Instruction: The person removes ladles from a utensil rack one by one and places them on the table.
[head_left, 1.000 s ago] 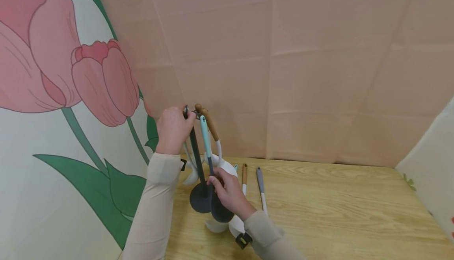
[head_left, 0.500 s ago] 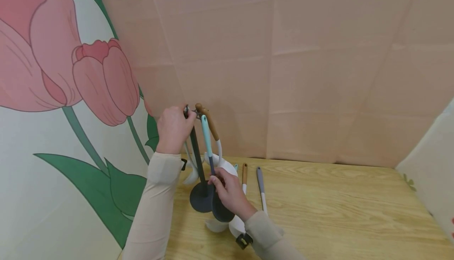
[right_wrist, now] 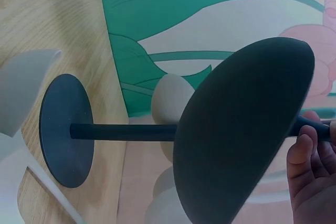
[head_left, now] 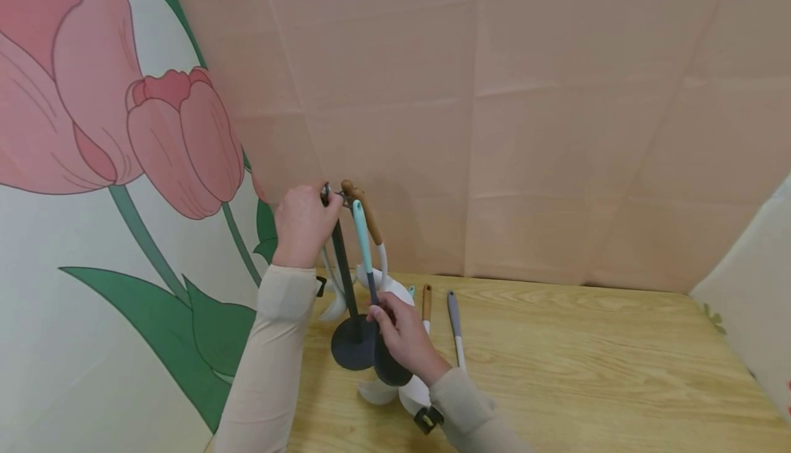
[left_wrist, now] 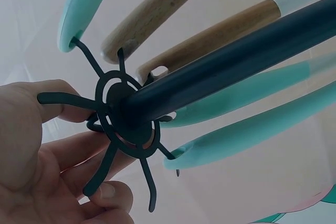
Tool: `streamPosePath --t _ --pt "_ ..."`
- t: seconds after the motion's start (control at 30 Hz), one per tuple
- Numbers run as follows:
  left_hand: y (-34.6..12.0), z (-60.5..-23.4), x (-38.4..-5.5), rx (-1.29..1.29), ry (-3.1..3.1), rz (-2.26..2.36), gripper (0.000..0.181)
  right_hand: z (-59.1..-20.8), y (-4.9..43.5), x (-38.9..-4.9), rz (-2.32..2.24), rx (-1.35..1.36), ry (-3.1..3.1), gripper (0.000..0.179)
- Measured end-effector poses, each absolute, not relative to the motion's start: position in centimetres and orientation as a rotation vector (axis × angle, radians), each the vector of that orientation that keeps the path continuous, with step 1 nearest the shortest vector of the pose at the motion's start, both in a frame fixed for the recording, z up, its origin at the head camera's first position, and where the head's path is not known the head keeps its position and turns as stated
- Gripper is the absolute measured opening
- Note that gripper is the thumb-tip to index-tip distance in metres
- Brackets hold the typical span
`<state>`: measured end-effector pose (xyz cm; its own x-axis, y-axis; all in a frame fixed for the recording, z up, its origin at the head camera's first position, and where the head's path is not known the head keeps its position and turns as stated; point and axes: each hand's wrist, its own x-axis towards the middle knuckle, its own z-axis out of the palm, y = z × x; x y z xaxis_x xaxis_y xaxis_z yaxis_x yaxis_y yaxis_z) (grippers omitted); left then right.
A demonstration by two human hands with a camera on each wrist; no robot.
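A dark utensil stand (head_left: pixel 342 268) has a round base and a ring of hooks (left_wrist: pixel 128 114) on top. My left hand (head_left: pixel 305 226) grips its top, with the fingers behind the hooks in the left wrist view. My right hand (head_left: pixel 403 335) pinches the stem of a ladle with a dark bowl (right_wrist: pixel 244 129) and turquoise handle (head_left: pixel 362 233). The upper end of a turquoise handle (left_wrist: pixel 86 9) meets a hook tip in the left wrist view. Two wooden handles (left_wrist: pixel 163 14) and other turquoise handles (left_wrist: pixel 241 129) hang from other hooks.
More utensils lie on the wood-grain table (head_left: pixel 587 357), including one with a grey handle (head_left: pixel 454 312) and one with a wooden handle (head_left: pixel 426 302). Pale utensil heads (head_left: pixel 377 392) show below the right hand. A tulip-print wall (head_left: pixel 185 144) stands close on the left.
The right hand and the ladle have shifted slightly to the right, away from the stand's post. The left hand stays at the top of the stand.
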<state>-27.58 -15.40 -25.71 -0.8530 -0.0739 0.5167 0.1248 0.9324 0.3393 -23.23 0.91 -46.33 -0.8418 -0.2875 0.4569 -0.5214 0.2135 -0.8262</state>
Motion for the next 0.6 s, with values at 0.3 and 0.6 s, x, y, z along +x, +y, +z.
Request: streamPosePath --t 0.3,0.6 --pt "-15.3 -25.6 -27.7 -0.045 -2.551 -0.481 0.025 -46.6 1.8 -23.4 1.844 0.681 -2.195 0.014" --pt "-15.4 -25.6 -27.6 -0.025 -2.568 -0.488 0.024 -46.6 2.5 -23.7 1.829 0.648 -2.231 0.013"
